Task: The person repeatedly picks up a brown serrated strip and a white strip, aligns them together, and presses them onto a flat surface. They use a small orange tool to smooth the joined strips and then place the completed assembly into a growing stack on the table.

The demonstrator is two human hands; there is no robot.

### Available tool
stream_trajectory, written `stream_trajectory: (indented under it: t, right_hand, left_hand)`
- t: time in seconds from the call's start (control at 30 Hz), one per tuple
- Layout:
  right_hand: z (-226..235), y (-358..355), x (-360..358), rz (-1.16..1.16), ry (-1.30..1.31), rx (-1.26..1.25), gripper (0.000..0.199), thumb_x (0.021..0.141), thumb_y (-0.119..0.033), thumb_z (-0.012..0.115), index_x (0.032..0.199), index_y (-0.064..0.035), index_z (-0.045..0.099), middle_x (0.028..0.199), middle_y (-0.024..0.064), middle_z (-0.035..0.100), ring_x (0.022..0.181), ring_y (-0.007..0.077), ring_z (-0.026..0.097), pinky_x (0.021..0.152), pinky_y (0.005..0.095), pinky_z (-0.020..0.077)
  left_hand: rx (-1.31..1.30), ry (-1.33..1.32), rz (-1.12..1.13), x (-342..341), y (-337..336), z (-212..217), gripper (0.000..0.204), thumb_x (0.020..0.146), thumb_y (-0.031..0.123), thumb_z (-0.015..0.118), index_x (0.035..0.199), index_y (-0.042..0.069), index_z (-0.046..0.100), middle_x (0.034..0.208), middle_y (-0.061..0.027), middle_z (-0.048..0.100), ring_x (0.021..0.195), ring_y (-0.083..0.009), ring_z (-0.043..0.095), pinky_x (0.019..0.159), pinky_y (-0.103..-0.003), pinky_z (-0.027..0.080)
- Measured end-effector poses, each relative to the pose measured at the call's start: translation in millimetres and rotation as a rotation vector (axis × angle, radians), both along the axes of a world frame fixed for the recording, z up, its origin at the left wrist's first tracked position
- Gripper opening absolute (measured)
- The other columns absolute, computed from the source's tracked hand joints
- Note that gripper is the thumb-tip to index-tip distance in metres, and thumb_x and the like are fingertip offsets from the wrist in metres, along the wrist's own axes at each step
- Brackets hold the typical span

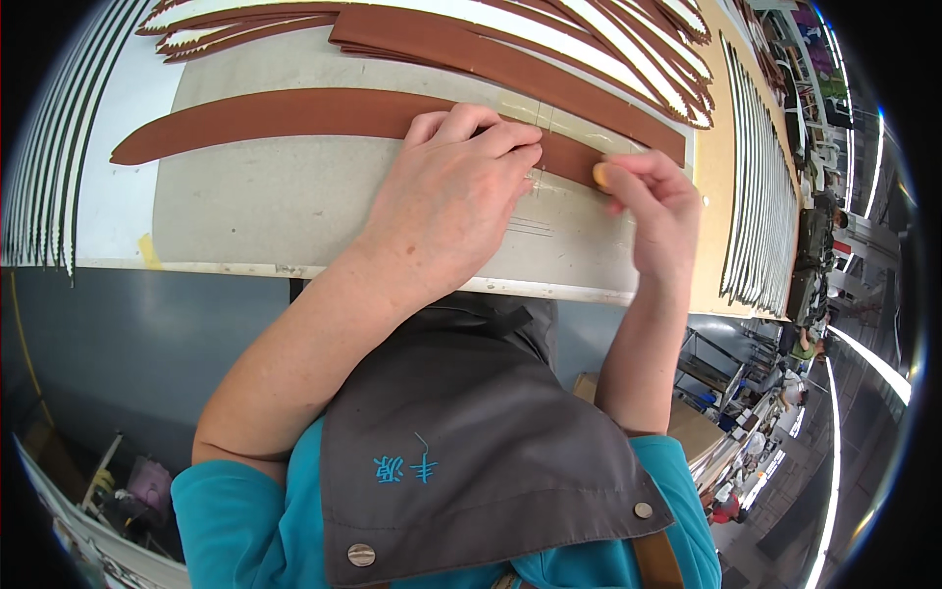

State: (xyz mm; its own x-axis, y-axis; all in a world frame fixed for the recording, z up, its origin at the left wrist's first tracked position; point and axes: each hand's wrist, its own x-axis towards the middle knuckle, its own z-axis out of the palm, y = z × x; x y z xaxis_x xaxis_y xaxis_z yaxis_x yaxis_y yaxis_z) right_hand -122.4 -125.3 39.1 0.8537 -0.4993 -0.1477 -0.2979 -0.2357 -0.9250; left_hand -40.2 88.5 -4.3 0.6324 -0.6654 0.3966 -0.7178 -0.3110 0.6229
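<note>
A long brown leather-like strip (275,111) lies across the grey work board (265,196), its rounded tip toward the left. My left hand (456,187) presses on its right part with bent fingers held close together, holding it down against the board. At the strip's right end, my right hand (655,201) is closed in a pinch, thumb against fingers. Something small and yellow (601,175) shows at the thumb tip; whether it is a finger cover or a held piece I cannot tell. Thin lines are marked on the board beside my left hand.
A stack of flat brown strips (510,74) lies just beyond my hands. Behind it are bundled brown-and-white strips with jagged edges (628,49). Rows of dark-edged white strips lie at the left (64,147) and right (756,187). The table's front edge (235,268) runs before me.
</note>
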Motion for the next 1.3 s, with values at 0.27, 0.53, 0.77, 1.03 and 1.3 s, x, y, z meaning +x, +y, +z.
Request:
stream_trajectory:
  t: [0.27, 0.53, 0.77, 1.03, 1.3]
  right_hand:
    - [-24.5, -130.1, -96.6, -0.459, 0.022, -0.421, 0.024, 0.092, -0.013, 0.077, 0.111, 0.0010, 0.073, 0.096, 0.0032, 0.072, 0.080, 0.0074, 0.061, 0.073, 0.0208, 0.0476]
    - [-15.9, -72.9, -68.8, -0.254, -0.130, -0.424, 0.014, 0.091, -0.008, 0.076, 0.103, -0.0031, 0.078, 0.091, 0.0019, 0.075, 0.087, 0.0094, 0.067, 0.084, 0.0249, 0.0521]
    - [-17.7, 4.6, -25.6, 0.324, -0.156, -0.998, 0.037, 0.088, -0.017, 0.075, 0.124, -0.0065, 0.071, 0.132, 0.0104, 0.069, 0.124, 0.0284, 0.062, 0.111, 0.0495, 0.0409]
    - [-18.6, -28.8, -50.9, 0.461, -0.024, -1.087, 0.049, 0.096, -0.035, 0.068, 0.139, -0.0134, 0.062, 0.148, 0.0016, 0.059, 0.141, 0.0202, 0.050, 0.122, 0.0519, 0.0291]
    - [-28.9, -19.6, -52.1, 0.336, -0.114, -1.054, 0.047, 0.092, -0.031, 0.072, 0.135, -0.0130, 0.065, 0.144, 0.0001, 0.062, 0.133, 0.0240, 0.055, 0.119, 0.0502, 0.0357]
  left_hand:
    - [0.026, 0.011, -0.016, -1.0, -0.7, 2.4, 0.029, 0.094, 0.013, 0.067, 0.122, 0.007, 0.071, 0.130, 0.0011, 0.066, 0.120, -0.0244, 0.054, 0.102, -0.042, 0.041]
    - [0.130, -0.033, -0.016, -3.1, -2.6, 6.4, 0.032, 0.095, 0.013, 0.066, 0.127, 0.008, 0.069, 0.131, 0.0007, 0.065, 0.120, -0.0254, 0.053, 0.103, -0.044, 0.041]
    - [0.197, -0.079, -0.011, -2.0, -4.0, 12.2, 0.036, 0.093, 0.013, 0.066, 0.129, 0.009, 0.068, 0.132, -0.0009, 0.065, 0.119, -0.0289, 0.054, 0.102, -0.045, 0.040]
    - [0.266, -0.148, -0.038, -0.1, -5.1, 17.2, 0.038, 0.089, 0.013, 0.070, 0.127, 0.008, 0.069, 0.131, -0.0010, 0.066, 0.116, -0.0261, 0.055, 0.101, -0.044, 0.041]
    - [0.204, -0.121, -0.019, 0.6, -7.1, 7.8, 0.032, 0.090, 0.012, 0.069, 0.122, 0.006, 0.072, 0.129, -0.0022, 0.067, 0.116, -0.0275, 0.055, 0.101, -0.044, 0.040]
